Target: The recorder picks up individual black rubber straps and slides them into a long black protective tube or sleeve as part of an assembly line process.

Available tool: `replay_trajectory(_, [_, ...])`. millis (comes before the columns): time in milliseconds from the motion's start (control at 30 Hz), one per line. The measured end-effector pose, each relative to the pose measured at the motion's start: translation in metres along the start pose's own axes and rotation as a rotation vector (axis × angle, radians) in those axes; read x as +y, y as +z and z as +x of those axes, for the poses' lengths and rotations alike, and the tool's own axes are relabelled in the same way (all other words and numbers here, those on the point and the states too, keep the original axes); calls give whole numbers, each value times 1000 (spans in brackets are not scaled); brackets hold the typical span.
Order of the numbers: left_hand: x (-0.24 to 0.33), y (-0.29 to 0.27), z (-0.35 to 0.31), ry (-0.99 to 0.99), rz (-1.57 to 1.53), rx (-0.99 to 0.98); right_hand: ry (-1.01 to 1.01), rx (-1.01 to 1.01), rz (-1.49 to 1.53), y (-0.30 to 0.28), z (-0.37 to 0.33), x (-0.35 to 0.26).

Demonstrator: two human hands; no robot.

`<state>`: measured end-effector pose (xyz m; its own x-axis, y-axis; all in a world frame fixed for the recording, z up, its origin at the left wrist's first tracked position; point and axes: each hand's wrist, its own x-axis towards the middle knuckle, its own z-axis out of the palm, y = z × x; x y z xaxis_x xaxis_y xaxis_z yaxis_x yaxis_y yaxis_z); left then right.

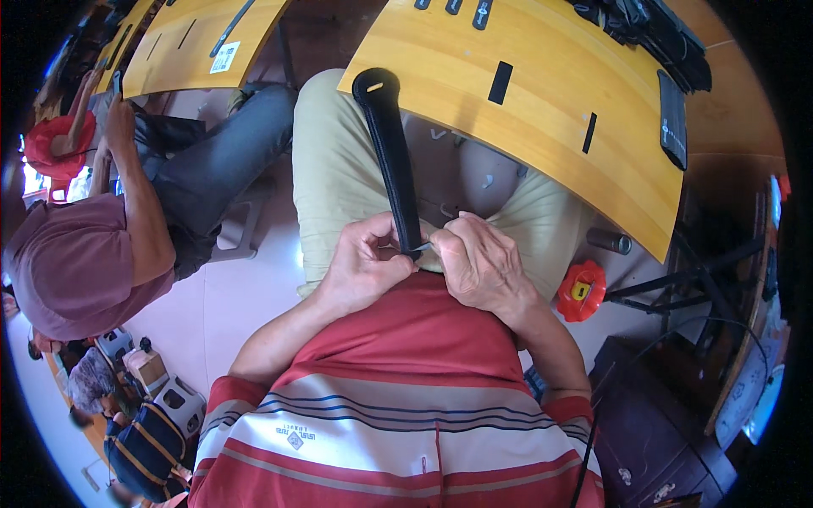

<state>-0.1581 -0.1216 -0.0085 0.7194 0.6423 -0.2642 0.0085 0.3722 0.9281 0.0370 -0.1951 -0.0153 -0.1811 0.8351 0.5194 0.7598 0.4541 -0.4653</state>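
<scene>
A long black padded strip (389,152), with a slot in its rounded far end, runs from the near edge of the table down over my lap. Its near end is pinched between the thumb and fingers of my left hand (370,262). Just right of it, my right hand (481,261) is closed on a small, thin, pale metallic piece (423,247), whose tip touches or nearly touches the strip's near end. Most of that piece is hidden in my fingers, so its kind does not show.
Ahead stands a yellow wooden table (542,110) bearing short black strips (500,82), a flat black pouch (672,120) and a black pile (648,34). A dark cylinder (608,241) and a red scalloped object (581,290) are at my right. Another person (76,262) sits at left.
</scene>
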Motion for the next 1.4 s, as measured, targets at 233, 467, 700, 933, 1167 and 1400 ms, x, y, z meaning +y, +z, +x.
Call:
replay_trajectory(233, [5,5,6,-64,-77,14,78,7,118,2,5,-1])
replay_trajectory(467, [8,9,2,-29,-78,29,129,184,422,14,0,0])
replay_trajectory(700, [9,3,-8,152,237,-2,131,169,511,4,19,-18])
replay_trajectory(933, [16,-14,-20,300,509,-26,544,393,407,-91,25,27])
replay_trajectory(1167, [-27,-73,-49,66,495,218,471,1191,297,-238,26,107])
replay_trajectory(1400, [-23,-61,-50,28,324,323,376,821,162,-199,50,94])
